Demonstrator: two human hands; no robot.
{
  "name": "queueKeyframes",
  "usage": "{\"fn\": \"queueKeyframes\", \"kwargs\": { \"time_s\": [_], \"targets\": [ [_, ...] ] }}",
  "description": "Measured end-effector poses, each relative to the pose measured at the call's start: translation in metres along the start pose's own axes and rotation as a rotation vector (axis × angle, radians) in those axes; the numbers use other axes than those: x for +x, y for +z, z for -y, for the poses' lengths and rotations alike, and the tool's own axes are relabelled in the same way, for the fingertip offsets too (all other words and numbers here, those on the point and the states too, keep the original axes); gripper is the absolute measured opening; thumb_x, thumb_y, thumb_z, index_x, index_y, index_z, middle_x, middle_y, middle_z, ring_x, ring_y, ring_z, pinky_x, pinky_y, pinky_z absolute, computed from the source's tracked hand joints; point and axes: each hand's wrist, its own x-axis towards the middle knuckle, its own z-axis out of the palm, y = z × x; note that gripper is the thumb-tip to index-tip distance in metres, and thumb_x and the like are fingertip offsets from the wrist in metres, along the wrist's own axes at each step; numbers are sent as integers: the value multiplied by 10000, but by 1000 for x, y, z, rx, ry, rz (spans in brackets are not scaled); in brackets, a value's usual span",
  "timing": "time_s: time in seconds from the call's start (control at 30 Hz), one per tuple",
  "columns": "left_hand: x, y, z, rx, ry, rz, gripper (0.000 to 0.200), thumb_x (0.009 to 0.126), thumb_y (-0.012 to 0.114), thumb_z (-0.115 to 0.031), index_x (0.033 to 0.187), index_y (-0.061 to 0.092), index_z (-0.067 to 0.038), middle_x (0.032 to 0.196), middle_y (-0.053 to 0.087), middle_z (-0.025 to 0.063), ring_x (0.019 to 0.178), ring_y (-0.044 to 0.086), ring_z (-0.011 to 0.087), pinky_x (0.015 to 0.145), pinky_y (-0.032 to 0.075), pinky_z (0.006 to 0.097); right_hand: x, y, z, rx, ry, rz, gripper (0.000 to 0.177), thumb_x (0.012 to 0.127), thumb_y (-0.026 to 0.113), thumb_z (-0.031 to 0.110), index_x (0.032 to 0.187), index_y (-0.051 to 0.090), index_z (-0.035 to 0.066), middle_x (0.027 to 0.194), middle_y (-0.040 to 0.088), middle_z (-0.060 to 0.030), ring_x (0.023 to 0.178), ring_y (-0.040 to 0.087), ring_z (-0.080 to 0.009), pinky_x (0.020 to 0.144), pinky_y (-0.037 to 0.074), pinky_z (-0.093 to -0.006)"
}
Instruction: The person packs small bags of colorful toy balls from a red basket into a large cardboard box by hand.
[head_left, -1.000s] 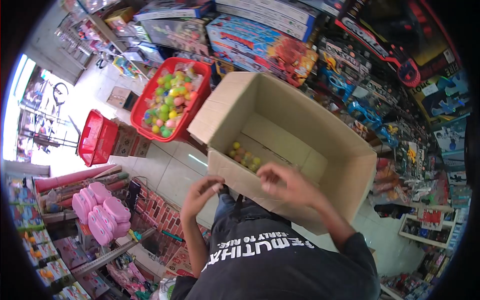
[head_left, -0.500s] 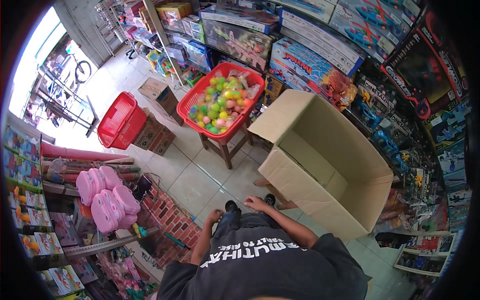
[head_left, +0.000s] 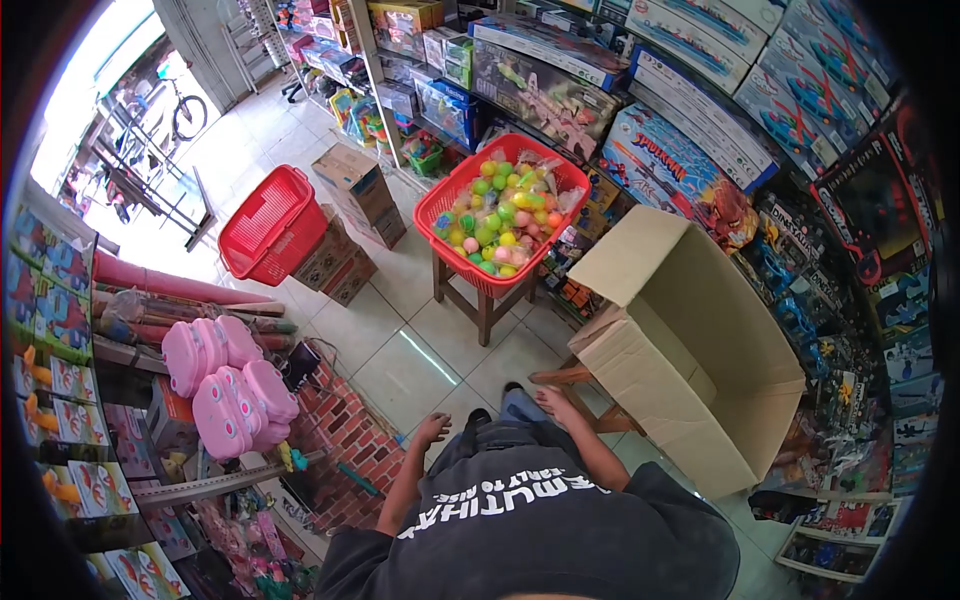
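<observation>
Head view: cardboard box (head_left: 715,340) sits forward and right of the hands, open top up, long axis running along the shelf of toy boxes (head_left: 690,170). Its near-left corner is just beside the right hand (head_left: 557,403), not touching. Right hand is spread and empty. Left hand (head_left: 432,430) is farther off, slack, half-curled and empty, over the floor (head_left: 400,360). Red basket (head_left: 428,212) of balls is on a stool (head_left: 485,305) ahead, well apart. Brick-pattern display (head_left: 340,430) crowds the left hand's outer side.

Left hand (head_left: 433,428) and right hand (head_left: 556,402) off the cardboard box (head_left: 700,350) rim, dropped to the waist, both empty; box now farther away, balls inside gone from sight
</observation>
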Motion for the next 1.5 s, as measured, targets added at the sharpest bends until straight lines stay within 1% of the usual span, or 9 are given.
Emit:
{"fn": "queueKeyframes", "kwargs": {
  "time_s": [0.13,0.37,0.5,0.6,0.67,0.83,0.93,1.13,1.5],
  "targets": [
    [-12,1,-71,54,240,71,442,843,556,-415,1120,545,-71,981,601,69,843,552,163,708,456,323,-11,54,83,-215,-73,144,310,855,564,366,1031,552,111,979,594,-19,941,556,-134,785,437,-316],
    [-38,-14,-224,-91,801,-128,281,896,520,-213,1091,551,-13,943,619,68,832,583,144,728,456,270,-59,120,261,-179,-500,431,232,896,535,283,983,552,68,911,596,-29,835,582,-109,729,448,-250],
    [-47,-17,-304,-108,909,-191,236,894,522,-145,1081,548,-4,943,624,76,847,595,146,730,464,263,-56,124,331,-190,-667,462,182,902,528,217,968,547,49,882,593,-33,811,587,-101,700,450,-235],
    [-48,-14,-356,-29,970,-210,212,897,513,-126,1067,548,-3,941,622,85,843,599,151,722,475,265,-35,123,361,-210,-758,320,190,864,573,170,978,538,22,911,596,-63,789,598,-125,682,461,-263],
    [-46,-10,-387,159,1101,-244,198,898,504,-112,1054,546,3,941,613,94,862,602,166,718,486,275,-31,125,378,-525,-1046,-164,250,821,611,140,1006,519,1,957,590,-99,767,608,-169,683,471,-287],
    [-9,-14,-423,484,1055,-116,360,831,554,-144,1161,479,-21,1220,445,182,1063,509,350,885,430,384,13,119,370,-654,-1112,-264,430,795,628,156,1167,455,27,1167,501,-146,881,607,-280,749,477,-362],
    [11,-15,-434,645,1217,-208,370,825,549,-148,1167,477,-26,1211,444,191,1100,475,369,921,399,404,17,127,360,-769,-1248,-335,471,794,630,224,1187,461,28,1273,401,-227,1076,487,-414,807,463,-431],
    [40,-26,-446,782,1055,14,393,829,538,-154,1204,484,-49,1255,418,178,1140,455,339,950,375,399,10,138,371,-832,-1038,-438,370,793,628,275,1032,495,26,1168,438,-201,975,537,-391,739,478,-431],
    [50,-41,-452,972,1100,174,388,788,578,-229,1162,546,-131,1211,407,201,1068,463,417,900,413,451,18,144,364,-529,-990,-684,267,735,663,182,859,497,13,841,523,-143,781,544,-345,651,425,-408]
  ]
}}
